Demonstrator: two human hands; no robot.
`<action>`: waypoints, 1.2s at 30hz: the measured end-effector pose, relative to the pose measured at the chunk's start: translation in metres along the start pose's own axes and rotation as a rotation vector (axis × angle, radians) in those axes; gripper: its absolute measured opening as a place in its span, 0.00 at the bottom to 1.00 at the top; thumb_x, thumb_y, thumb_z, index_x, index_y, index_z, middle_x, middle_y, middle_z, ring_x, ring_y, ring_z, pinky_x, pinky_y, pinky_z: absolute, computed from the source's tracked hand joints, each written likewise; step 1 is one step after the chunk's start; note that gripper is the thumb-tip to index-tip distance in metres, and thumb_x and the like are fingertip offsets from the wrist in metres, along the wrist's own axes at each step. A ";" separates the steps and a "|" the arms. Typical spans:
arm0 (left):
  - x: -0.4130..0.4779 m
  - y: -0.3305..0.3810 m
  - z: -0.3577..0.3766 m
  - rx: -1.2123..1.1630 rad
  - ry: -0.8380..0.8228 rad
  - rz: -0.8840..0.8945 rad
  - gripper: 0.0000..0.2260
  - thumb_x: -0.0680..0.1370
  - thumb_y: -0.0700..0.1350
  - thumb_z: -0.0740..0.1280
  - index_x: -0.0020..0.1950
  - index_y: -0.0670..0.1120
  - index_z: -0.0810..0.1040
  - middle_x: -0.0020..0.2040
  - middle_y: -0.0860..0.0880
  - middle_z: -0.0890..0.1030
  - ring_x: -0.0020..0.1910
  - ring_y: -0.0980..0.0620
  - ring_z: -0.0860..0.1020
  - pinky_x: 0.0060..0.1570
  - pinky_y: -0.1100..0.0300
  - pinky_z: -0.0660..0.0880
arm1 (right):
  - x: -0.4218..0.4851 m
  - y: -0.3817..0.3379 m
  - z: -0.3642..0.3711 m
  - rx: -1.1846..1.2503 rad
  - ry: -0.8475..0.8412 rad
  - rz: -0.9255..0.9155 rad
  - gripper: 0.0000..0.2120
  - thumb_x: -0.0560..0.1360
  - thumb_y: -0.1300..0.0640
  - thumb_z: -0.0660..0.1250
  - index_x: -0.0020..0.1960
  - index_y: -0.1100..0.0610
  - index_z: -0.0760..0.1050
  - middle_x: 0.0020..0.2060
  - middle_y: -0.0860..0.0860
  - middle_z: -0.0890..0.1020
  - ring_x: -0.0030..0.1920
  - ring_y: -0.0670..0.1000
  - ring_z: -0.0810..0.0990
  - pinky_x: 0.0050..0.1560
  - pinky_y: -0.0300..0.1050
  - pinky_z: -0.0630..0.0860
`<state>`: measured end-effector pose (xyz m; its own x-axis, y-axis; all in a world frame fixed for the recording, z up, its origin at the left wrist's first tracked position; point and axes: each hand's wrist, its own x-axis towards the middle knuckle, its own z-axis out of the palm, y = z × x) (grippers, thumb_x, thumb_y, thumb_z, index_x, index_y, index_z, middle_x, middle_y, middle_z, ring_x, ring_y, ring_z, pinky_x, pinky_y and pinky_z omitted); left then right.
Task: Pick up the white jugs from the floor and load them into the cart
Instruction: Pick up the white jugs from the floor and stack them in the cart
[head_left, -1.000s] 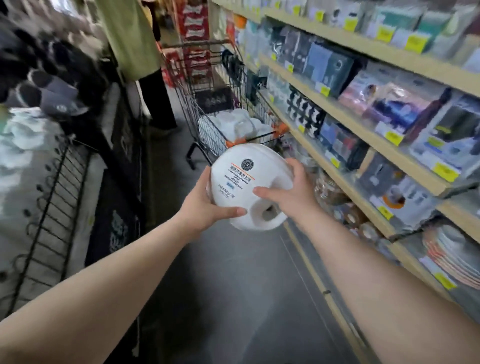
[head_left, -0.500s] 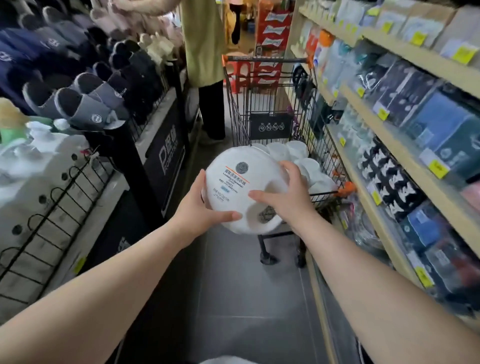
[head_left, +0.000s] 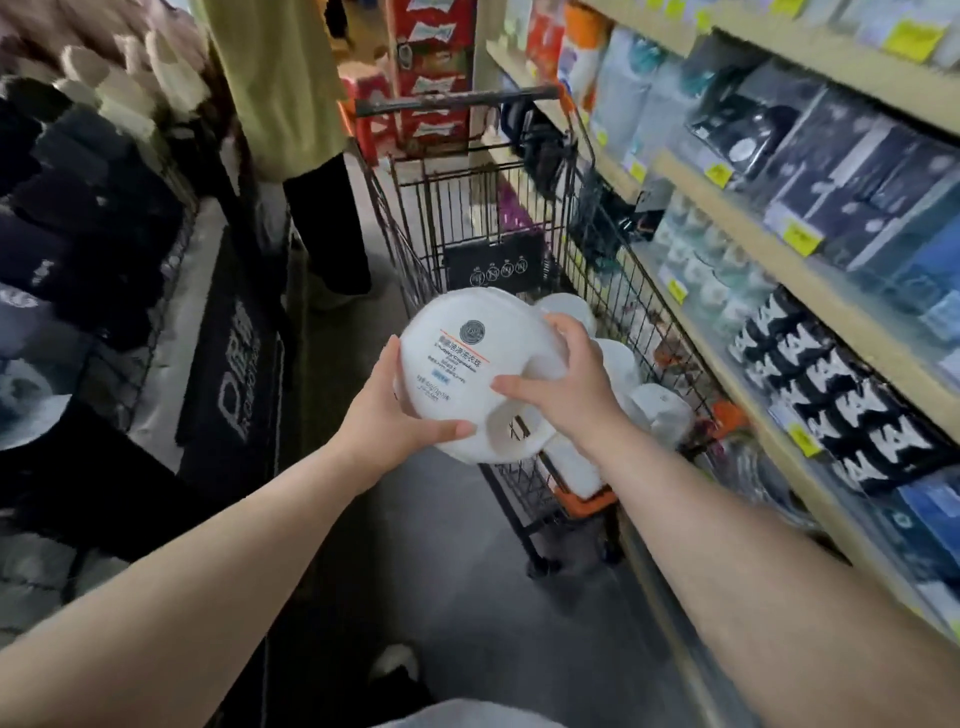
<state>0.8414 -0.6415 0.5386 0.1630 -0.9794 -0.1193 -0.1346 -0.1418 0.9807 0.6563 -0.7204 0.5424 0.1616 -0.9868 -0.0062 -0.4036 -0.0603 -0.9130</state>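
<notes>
The aisle is floored with dark grey tiles. Pale wooden shelves bearing yellow price tags are ranged along the right; a black wire rack of dark slippers is set at the left. Red cartons are stacked at upper centre.

A shop aisle: price-tagged shelves of packaged goods, a wire shopping cart, racks of slippers.

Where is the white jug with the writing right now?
In the middle of the head view, the left hand and right hand hold the white jug at the near end of the cart.
</notes>
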 end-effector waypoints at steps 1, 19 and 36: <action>0.021 0.002 -0.006 0.017 -0.040 0.001 0.34 0.63 0.33 0.80 0.53 0.61 0.66 0.53 0.63 0.76 0.49 0.65 0.78 0.38 0.73 0.74 | 0.013 -0.002 0.003 -0.002 0.035 0.022 0.38 0.61 0.52 0.82 0.62 0.41 0.63 0.60 0.48 0.67 0.61 0.50 0.69 0.64 0.52 0.71; 0.335 0.009 0.047 0.279 -0.396 -0.061 0.52 0.61 0.39 0.82 0.75 0.59 0.55 0.55 0.66 0.71 0.51 0.61 0.73 0.35 0.80 0.68 | 0.243 0.054 -0.030 -0.067 0.349 0.174 0.37 0.61 0.56 0.82 0.63 0.44 0.67 0.60 0.47 0.65 0.61 0.49 0.68 0.63 0.46 0.68; 0.560 -0.098 0.154 0.333 -0.581 -0.126 0.63 0.62 0.38 0.82 0.78 0.60 0.38 0.65 0.58 0.73 0.38 0.72 0.77 0.32 0.75 0.71 | 0.415 0.183 -0.029 -0.356 0.470 0.313 0.40 0.63 0.55 0.80 0.71 0.47 0.67 0.73 0.53 0.58 0.73 0.59 0.57 0.70 0.55 0.63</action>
<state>0.7957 -1.1986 0.3522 -0.3416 -0.8576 -0.3845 -0.4578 -0.2055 0.8650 0.6236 -1.1449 0.3845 -0.3887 -0.9214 0.0030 -0.6534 0.2733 -0.7059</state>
